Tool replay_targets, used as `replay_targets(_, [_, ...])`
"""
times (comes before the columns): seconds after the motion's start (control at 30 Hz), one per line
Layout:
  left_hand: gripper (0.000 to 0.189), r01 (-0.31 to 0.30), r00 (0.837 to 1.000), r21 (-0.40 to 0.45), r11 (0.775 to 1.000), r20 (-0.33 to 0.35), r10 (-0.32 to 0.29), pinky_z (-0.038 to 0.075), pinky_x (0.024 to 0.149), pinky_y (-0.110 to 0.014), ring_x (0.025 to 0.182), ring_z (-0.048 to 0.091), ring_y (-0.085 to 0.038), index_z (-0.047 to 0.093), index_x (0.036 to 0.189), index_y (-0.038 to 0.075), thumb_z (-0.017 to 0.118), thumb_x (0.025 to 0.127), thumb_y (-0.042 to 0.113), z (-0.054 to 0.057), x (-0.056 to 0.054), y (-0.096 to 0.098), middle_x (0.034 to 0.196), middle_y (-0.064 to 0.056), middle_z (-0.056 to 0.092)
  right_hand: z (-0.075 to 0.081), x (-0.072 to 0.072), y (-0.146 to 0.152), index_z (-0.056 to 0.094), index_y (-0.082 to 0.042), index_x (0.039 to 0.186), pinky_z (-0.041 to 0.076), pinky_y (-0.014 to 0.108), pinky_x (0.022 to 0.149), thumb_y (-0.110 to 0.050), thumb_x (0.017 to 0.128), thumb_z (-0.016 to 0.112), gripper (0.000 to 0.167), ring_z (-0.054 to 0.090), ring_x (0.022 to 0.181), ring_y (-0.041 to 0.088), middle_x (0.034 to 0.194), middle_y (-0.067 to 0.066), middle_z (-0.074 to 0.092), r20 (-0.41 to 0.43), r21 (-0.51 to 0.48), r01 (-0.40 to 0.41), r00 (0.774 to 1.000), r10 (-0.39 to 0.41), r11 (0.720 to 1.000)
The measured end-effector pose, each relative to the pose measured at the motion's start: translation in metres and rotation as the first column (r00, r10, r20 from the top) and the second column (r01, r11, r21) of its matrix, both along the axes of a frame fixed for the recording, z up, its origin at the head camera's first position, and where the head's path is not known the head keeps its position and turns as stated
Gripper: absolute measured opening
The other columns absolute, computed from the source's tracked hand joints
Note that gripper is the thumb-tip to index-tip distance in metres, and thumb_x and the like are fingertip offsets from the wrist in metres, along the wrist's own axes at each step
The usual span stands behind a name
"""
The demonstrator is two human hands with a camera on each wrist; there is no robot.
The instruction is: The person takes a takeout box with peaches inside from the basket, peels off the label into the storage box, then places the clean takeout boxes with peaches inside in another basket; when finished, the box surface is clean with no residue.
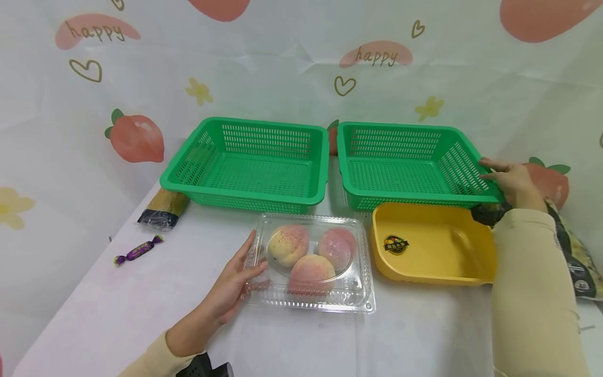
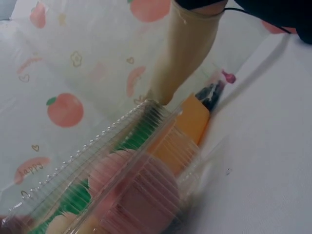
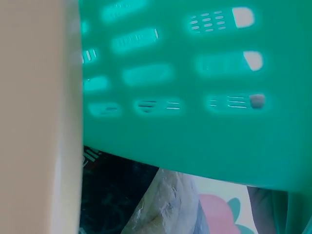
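My left hand (image 1: 226, 288) grips a clear plastic clamshell box (image 1: 360, 293) by its left side, thumb on top and some fingers hidden behind the edge. Three peaches (image 1: 312, 272) lie inside the box; a pink one (image 2: 141, 190) shows through its ribbed wall in the left wrist view. At the far right, my right hand (image 1: 513, 180) holds the outer rim of the right green basket (image 1: 391, 175), fingers over the edge. That basket's slotted wall (image 3: 195, 141) fills much of the right wrist view, where the hand itself is barely visible.
A second green basket (image 1: 264, 170) stands to the left. A yellow tub (image 1: 433, 251) sits before the right basket, beside the box. At left lie a brown packet (image 1: 162, 207) and a purple-wrapped candy (image 1: 138, 250). A dark bag (image 1: 581, 262) lies right of my right sleeve.
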State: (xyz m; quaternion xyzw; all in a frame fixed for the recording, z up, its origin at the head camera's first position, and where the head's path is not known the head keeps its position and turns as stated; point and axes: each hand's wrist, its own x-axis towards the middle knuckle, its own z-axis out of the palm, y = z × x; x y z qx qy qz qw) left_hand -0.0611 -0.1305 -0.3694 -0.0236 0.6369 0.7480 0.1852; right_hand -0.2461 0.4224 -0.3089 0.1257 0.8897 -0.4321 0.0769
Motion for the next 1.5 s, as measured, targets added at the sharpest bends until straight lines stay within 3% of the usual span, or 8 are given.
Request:
replay_targets(0.13, [0.071, -0.033, 0.999, -0.017, 0.999, 0.004, 0.033, 0.052, 0.078, -0.019, 0.133, 0.037, -0.024, 0.009, 0.151, 0.028, 0.050, 0.095, 0.012, 0.002, 0.001, 0.001, 0.158, -0.001, -0.005, 0.000, 0.000, 0.000, 0.022, -0.013, 0.146, 0.047, 0.012, 0.063, -0.025, 0.100, 0.040, 0.051, 0.003, 0.143, 0.034, 0.154, -0.008, 0.008, -0.007, -0.005, 0.014, 1.000, -0.014, 1.000])
replay_targets(0.27, [0.068, -0.082, 0.997, -0.044, 0.996, -0.008, 0.081, 0.040, 0.052, -0.010, 0.097, 0.063, -0.006, 0.015, 0.150, 0.025, 0.051, 0.094, 0.010, 0.004, 0.003, 0.002, 0.158, -0.003, 0.005, 0.000, 0.001, -0.002, 0.023, -0.014, 0.146, 0.046, 0.014, 0.059, -0.025, 0.100, 0.041, 0.050, 0.007, 0.143, 0.032, 0.154, -0.009, 0.009, -0.010, -0.011, 0.028, 1.000, -0.028, 1.000])
replay_targets(0.5, [0.067, -0.135, 0.990, 0.064, 0.989, -0.024, 0.136, 0.052, 0.086, -0.020, 0.107, 0.061, -0.004, 0.017, 0.150, 0.017, 0.051, 0.093, 0.004, 0.008, 0.014, 0.000, 0.151, -0.017, 0.027, -0.001, 0.003, -0.004, 0.024, -0.012, 0.146, 0.047, 0.014, 0.061, -0.024, 0.101, 0.039, 0.049, 0.004, 0.143, 0.034, 0.154, -0.006, 0.009, -0.019, -0.017, 0.040, 0.999, -0.040, 0.999])
replay_targets(0.73, [0.067, -0.115, 0.991, 0.152, 0.982, -0.048, 0.124, 0.051, 0.088, -0.024, 0.111, 0.060, -0.011, 0.015, 0.151, 0.018, 0.051, 0.095, 0.010, 0.016, 0.029, -0.007, 0.148, -0.017, 0.029, -0.002, 0.002, -0.005, 0.024, -0.012, 0.146, 0.048, 0.013, 0.062, -0.023, 0.101, 0.037, 0.048, 0.003, 0.143, 0.034, 0.154, -0.007, 0.009, -0.024, -0.026, 0.055, 0.998, -0.055, 0.998])
replay_targets(0.9, [0.065, -0.086, 0.987, 0.180, 0.980, -0.120, 0.109, 0.052, 0.086, -0.023, 0.112, 0.061, -0.013, 0.016, 0.150, 0.019, 0.049, 0.096, 0.010, 0.025, 0.030, -0.009, 0.136, 0.002, 0.047, -0.004, 0.001, -0.003, 0.025, -0.015, 0.145, 0.048, 0.013, 0.062, -0.025, 0.100, 0.039, 0.048, 0.005, 0.143, 0.033, 0.153, -0.009, 0.011, -0.025, -0.036, 0.060, 0.998, -0.061, 0.998])
replay_targets(1.03, [0.063, -0.054, 0.982, 0.216, 0.975, -0.163, 0.091, 0.053, 0.085, -0.023, 0.113, 0.060, -0.013, 0.016, 0.151, 0.018, 0.048, 0.097, 0.009, 0.040, 0.024, -0.008, 0.130, 0.009, 0.053, -0.004, 0.001, -0.003, 0.026, -0.014, 0.145, 0.048, 0.012, 0.063, -0.026, 0.099, 0.042, 0.050, 0.004, 0.143, 0.031, 0.153, -0.009, 0.012, -0.028, -0.052, 0.068, 0.997, -0.070, 0.996])
replay_targets(1.2, [0.063, -0.023, 0.985, 0.254, 0.967, -0.157, 0.064, 0.053, 0.084, -0.021, 0.113, 0.060, -0.013, 0.018, 0.150, 0.022, 0.048, 0.097, 0.009, 0.066, 0.008, 0.001, 0.145, -0.008, 0.041, -0.004, 0.001, -0.005, 0.026, -0.015, 0.145, 0.048, 0.008, 0.066, -0.026, 0.099, 0.042, 0.050, 0.005, 0.143, 0.030, 0.153, -0.009, 0.013, -0.030, -0.059, 0.084, 0.996, -0.086, 0.995])
replay_targets(1.5, [0.060, -0.033, 0.992, 0.281, 0.959, -0.111, 0.066, 0.053, 0.080, -0.020, 0.113, 0.060, -0.014, 0.018, 0.150, 0.023, 0.038, 0.098, 0.002, 0.094, -0.035, 0.031, 0.151, -0.015, 0.031, -0.005, 0.000, -0.006, 0.026, -0.014, 0.145, 0.048, 0.008, 0.067, -0.026, 0.099, 0.043, 0.050, 0.013, 0.142, 0.031, 0.153, -0.009, 0.014, -0.029, -0.056, 0.093, 0.995, -0.094, 0.994])
